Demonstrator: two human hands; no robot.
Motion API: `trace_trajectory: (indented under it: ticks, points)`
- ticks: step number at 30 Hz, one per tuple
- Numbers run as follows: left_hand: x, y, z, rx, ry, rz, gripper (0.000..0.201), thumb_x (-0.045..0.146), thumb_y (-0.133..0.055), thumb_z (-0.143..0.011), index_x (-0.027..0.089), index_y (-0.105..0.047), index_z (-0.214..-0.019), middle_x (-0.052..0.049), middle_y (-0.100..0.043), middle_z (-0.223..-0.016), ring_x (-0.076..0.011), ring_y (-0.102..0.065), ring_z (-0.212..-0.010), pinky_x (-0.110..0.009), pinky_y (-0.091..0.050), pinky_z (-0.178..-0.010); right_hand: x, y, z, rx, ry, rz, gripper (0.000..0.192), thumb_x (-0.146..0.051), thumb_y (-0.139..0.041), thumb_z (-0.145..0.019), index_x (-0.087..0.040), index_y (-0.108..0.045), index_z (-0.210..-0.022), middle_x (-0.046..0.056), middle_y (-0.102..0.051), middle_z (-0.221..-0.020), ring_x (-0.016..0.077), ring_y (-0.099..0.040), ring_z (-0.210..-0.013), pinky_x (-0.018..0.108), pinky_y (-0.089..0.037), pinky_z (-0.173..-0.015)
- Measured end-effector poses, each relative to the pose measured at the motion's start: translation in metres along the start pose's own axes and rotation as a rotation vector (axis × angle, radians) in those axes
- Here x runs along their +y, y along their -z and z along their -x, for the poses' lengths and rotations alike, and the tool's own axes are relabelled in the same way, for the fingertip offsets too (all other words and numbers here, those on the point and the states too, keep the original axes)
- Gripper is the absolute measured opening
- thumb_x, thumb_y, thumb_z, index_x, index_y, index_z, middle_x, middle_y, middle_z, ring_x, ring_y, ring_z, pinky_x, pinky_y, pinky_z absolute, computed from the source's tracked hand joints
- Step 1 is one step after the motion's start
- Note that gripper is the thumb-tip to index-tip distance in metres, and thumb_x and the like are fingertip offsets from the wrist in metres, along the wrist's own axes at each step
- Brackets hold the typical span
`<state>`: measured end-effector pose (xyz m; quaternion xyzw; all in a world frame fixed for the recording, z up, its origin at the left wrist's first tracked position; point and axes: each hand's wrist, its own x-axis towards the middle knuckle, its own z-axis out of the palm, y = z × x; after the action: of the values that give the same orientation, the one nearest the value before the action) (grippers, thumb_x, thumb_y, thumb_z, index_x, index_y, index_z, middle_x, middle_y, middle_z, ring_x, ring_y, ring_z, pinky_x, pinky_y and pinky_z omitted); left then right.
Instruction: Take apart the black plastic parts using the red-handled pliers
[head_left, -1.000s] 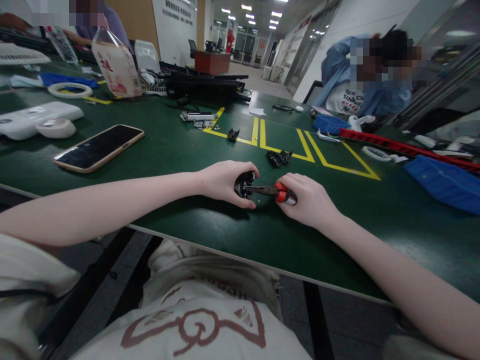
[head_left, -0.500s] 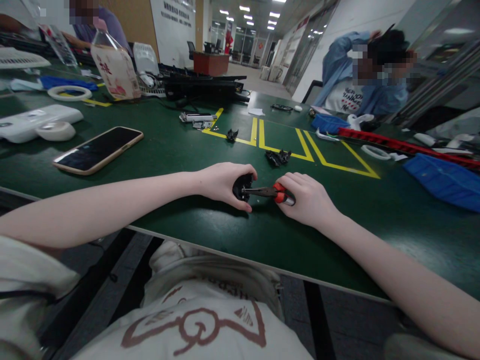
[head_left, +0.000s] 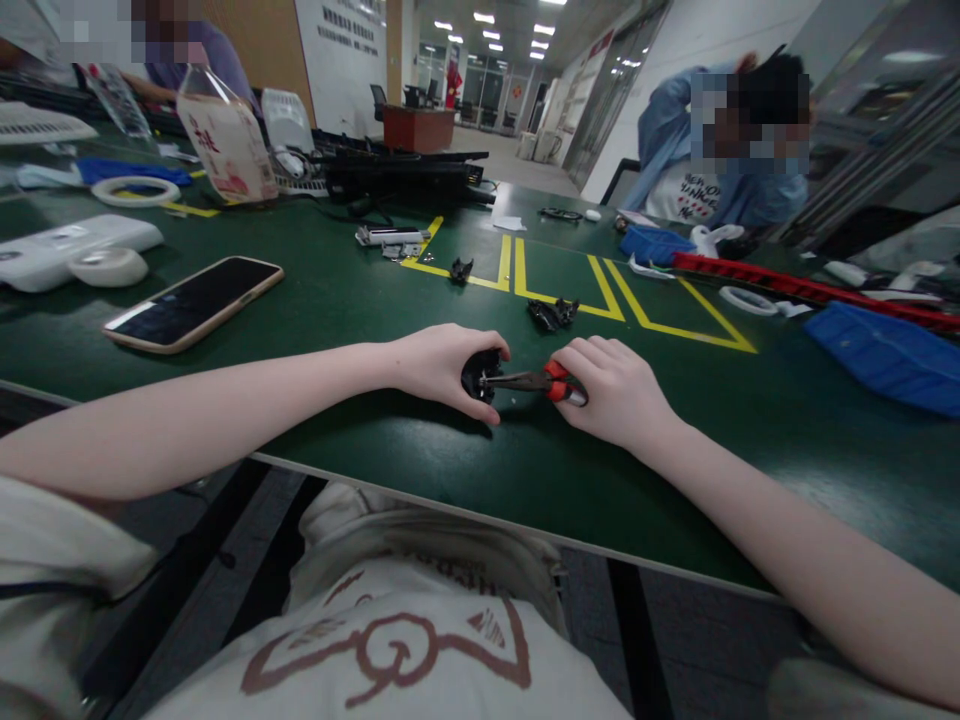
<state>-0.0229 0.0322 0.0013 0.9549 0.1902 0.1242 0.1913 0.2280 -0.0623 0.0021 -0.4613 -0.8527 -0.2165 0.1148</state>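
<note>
My left hand (head_left: 442,370) curls its thumb and fingers around a black plastic part (head_left: 474,378), holding it close above the green table (head_left: 360,430). In my right hand (head_left: 615,390) is a pair of long-nose pliers (head_left: 529,382) with red handles. The pliers point left, and their tips touch a small light-coloured bit at the part's open side; whether they grip it I cannot tell. Beyond my hands lie a crumpled-looking black piece (head_left: 553,314) and a smaller black piece (head_left: 461,270), both on the table.
A phone (head_left: 195,303) lies left of my hands. Behind it are a white roll of tape (head_left: 109,265) and a peach-pink bottle (head_left: 225,140). Blue trays (head_left: 885,355) and a red strip (head_left: 810,285) lie at right. A person (head_left: 712,150) sits across the table.
The whole view has shifted slightly. My hands, the black part and the pliers keep nearly the same pose.
</note>
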Motion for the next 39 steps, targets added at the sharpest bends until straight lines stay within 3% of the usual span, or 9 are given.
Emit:
trace_trajectory:
  ticks: [10, 20, 30, 35, 39]
  points:
    - [0.0034, 0.0041, -0.0007, -0.037, 0.041, 0.034, 0.075, 0.066, -0.076, -0.068, 0.020, -0.059, -0.126, -0.008, -0.070, -0.116, -0.0259, -0.066, -0.100, -0.030, -0.045, -0.078, 0.0006, 0.0018, 0.0001, 0.028, 0.005, 0.038, 0.014, -0.021, -0.051, -0.081, -0.019, -0.059, -0.093, 0.010, -0.062, -0.086, 0.0248, -0.049, -0.078, 0.036, -0.037, -0.069]
    - [0.0025, -0.0001, 0.0018, 0.073, 0.010, 0.026, 0.077, 0.061, -0.079, -0.066, 0.021, -0.054, -0.127, -0.009, -0.066, -0.120, -0.0261, -0.064, -0.104, -0.031, -0.047, -0.084, -0.0046, 0.0001, -0.0037, -0.071, -0.117, -0.231, 0.012, -0.022, -0.056, -0.077, -0.021, -0.056, -0.089, 0.007, -0.064, -0.085, 0.0226, -0.054, -0.075, 0.034, -0.039, -0.069]
    - [0.0046, -0.0021, 0.0001, 0.107, 0.126, 0.113, 0.073, 0.062, -0.078, -0.068, 0.021, -0.054, -0.124, -0.007, -0.067, -0.113, -0.0254, -0.064, -0.100, -0.037, -0.050, -0.084, -0.0078, -0.0024, -0.0034, -0.098, -0.236, -0.434, 0.007, -0.021, -0.056, -0.077, -0.022, -0.053, -0.083, 0.004, -0.062, -0.082, 0.0185, -0.055, -0.074, 0.029, -0.037, -0.065]
    - [0.0062, -0.0028, -0.0007, 0.083, 0.142, 0.132, 0.067, 0.060, -0.076, -0.071, 0.021, -0.057, -0.121, -0.005, -0.069, -0.105, -0.0229, -0.065, -0.091, -0.035, -0.051, -0.079, -0.0079, -0.0021, -0.0016, -0.066, -0.229, -0.422, 0.007, -0.020, -0.057, -0.076, -0.022, -0.053, -0.082, 0.003, -0.062, -0.082, 0.0181, -0.055, -0.074, 0.028, -0.037, -0.066]
    - [0.0070, -0.0017, -0.0013, 0.027, 0.138, 0.153, 0.060, 0.059, -0.074, -0.074, 0.020, -0.060, -0.119, -0.006, -0.071, -0.107, -0.0234, -0.066, -0.093, -0.036, -0.051, -0.083, -0.0066, 0.0006, -0.0014, -0.024, -0.177, -0.276, 0.008, -0.019, -0.057, -0.077, -0.020, -0.056, -0.086, 0.006, -0.062, -0.083, 0.0202, -0.053, -0.075, 0.031, -0.038, -0.069]
